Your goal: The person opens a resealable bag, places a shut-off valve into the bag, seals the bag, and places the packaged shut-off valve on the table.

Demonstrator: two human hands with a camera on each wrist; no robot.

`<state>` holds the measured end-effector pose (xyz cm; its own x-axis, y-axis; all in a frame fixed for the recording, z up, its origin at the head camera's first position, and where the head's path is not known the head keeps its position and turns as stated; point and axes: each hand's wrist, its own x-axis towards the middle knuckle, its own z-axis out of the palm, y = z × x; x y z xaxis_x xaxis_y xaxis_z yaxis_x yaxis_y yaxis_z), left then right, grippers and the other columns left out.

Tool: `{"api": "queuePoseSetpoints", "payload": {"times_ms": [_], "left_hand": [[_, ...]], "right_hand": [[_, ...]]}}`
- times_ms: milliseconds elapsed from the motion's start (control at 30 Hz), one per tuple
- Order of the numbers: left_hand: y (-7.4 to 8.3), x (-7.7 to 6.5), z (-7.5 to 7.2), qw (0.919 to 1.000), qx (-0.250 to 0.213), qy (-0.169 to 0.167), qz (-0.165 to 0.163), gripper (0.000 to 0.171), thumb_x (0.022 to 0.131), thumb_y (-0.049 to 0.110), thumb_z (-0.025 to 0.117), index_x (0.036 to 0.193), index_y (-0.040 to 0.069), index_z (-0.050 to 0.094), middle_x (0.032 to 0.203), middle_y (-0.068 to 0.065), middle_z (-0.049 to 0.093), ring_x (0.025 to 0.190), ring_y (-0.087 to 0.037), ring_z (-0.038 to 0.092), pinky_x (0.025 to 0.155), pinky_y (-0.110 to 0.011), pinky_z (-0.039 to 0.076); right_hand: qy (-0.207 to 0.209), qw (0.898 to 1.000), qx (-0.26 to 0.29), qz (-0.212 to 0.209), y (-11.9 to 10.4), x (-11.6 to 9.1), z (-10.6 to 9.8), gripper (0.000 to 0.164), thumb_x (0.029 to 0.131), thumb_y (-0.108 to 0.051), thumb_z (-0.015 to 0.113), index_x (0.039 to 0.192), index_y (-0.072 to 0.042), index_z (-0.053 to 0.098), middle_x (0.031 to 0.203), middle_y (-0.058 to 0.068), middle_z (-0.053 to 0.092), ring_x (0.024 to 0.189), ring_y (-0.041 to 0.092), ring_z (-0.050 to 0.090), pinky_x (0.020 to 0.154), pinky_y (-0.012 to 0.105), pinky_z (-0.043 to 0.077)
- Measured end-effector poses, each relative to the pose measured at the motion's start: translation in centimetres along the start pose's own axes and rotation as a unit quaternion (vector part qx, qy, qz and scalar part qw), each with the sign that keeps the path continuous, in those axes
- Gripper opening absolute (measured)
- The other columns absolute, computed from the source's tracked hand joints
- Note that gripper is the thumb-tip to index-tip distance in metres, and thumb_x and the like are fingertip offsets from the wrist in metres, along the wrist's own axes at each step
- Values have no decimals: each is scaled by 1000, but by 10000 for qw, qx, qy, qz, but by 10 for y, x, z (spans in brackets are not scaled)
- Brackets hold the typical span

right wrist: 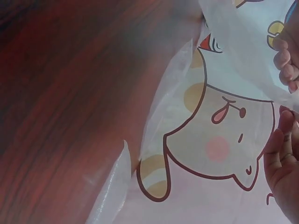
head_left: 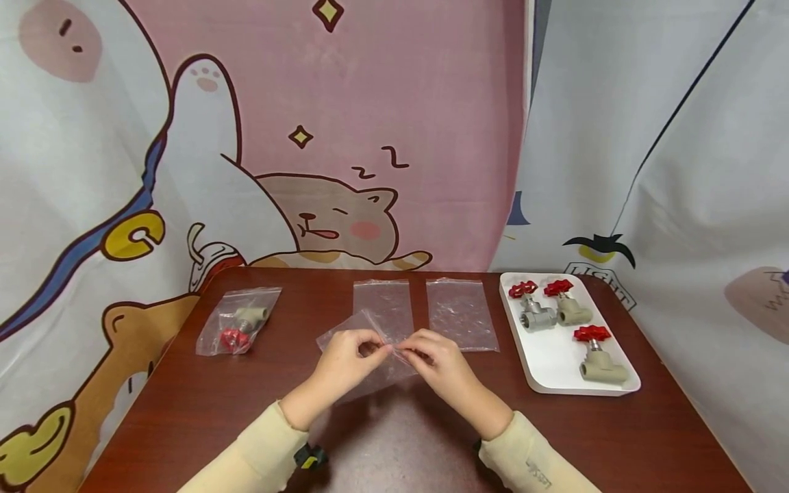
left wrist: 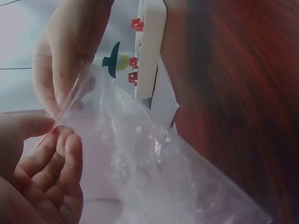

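Both hands are close together over the middle of the table, pinching the edge of a clear zip-lock bag [head_left: 390, 374]. My left hand [head_left: 346, 364] holds that edge between thumb and fingers. From the other side my right hand [head_left: 445, 364] pinches it a short way along. In the left wrist view the bag [left wrist: 154, 163] hangs thin and crinkled below the fingertips, with a red line along its pinched edge. Nothing shows inside it. The right wrist view catches only part of each hand, at its right edge.
Two flat clear bags [head_left: 383, 298] [head_left: 461, 315] lie behind the hands. At left, another bag [head_left: 216, 335] contains a valve with a red handwheel [head_left: 234, 339]. A white tray [head_left: 555, 366] on the right holds three red-handled valves [head_left: 603, 370]. Printed cloth [head_left: 419, 103] hangs behind the table.
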<state>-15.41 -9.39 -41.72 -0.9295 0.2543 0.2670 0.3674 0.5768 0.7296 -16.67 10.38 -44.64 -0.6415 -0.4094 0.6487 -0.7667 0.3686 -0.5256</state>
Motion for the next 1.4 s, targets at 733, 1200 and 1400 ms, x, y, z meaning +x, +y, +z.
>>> {"api": "queuePoseSetpoints", "payload": {"times_ms": [733,1200,1400], "left_hand": [[-1,-2,-3,9982,316,130,-485,20,77,16,61,59,24,60,50,18,51,49,1,46,51,-20,39],[2,-5,-2,9985,395,22,-388,16,76,16,63,61,21,63,53,14,52,51,-1,45,50,-19,38],[0,-6,-3,9995,170,95,-254,16,85,22,64,68,21,67,57,14,55,53,0,48,51,-18,41]], "right_hand": [[579,9925,-756,769,2,-1,3,4,80,-6,72,78,-9,70,69,-5,62,59,2,51,52,14,43],[741,9878,-1136,765,5,-3,3,6,79,-4,74,81,-8,71,74,-1,68,67,5,60,59,21,50],[561,9881,-1122,887,3,-3,2,7,79,-5,75,84,-8,72,80,1,70,73,10,64,65,27,53]]}}
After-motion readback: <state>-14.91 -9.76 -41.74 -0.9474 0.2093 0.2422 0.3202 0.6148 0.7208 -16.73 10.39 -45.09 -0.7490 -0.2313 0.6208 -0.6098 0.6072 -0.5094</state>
